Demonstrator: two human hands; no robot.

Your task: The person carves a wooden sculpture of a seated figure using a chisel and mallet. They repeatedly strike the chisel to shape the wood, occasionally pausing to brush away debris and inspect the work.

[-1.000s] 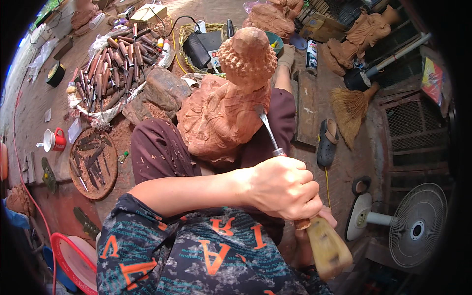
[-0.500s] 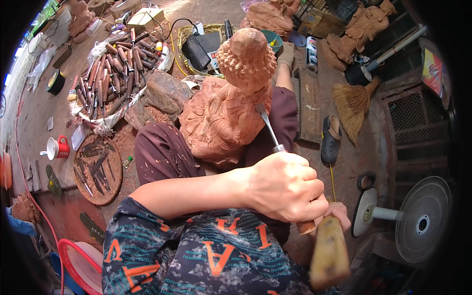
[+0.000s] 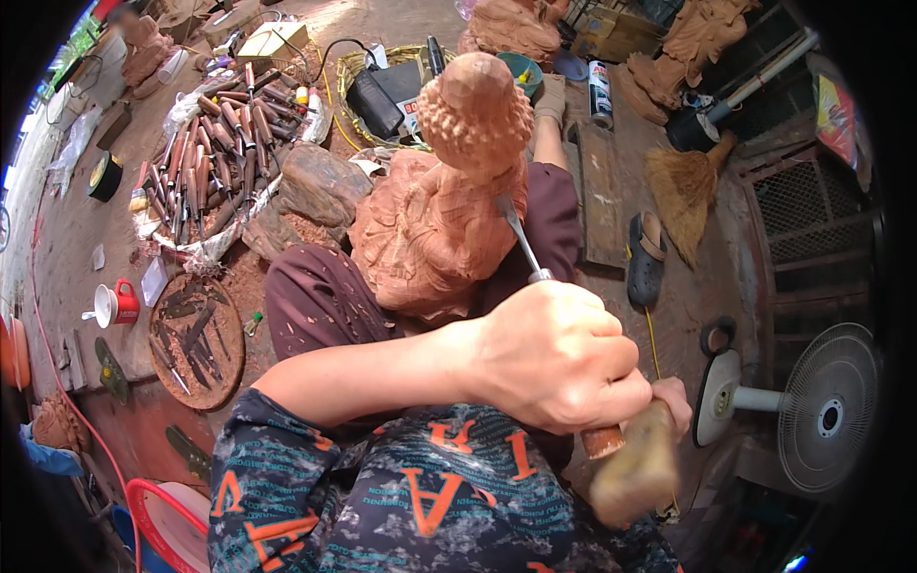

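Note:
A reddish wooden figure carving [image 3: 425, 234] with a knobbly, rounded head stands between my legs. My left hand [image 3: 564, 355] is wrapped round the handle of a chisel [image 3: 522, 239], whose blade tip meets the figure's right side below the neck. The butt of its handle sticks out below my fist. Behind that fist, my right hand [image 3: 674, 401] grips a wooden mallet [image 3: 632, 477], blurred by motion. The mallet's head lies beside the handle butt; whether they touch I cannot tell.
Many wood-handled carving tools [image 3: 205, 162] fill a tray at left, above a round board of blades [image 3: 198, 342]. A red mug [image 3: 117, 304] stands nearby. At right are a broom [image 3: 690, 196], a dark clog [image 3: 647, 258] and a fan [image 3: 829, 411]. A basket [image 3: 349, 72] sits behind the carving.
The mallet has swung up, closer to the chisel's handle butt. My left hand still holds the chisel against nearly the same spot on the carving. The view has shifted slightly.

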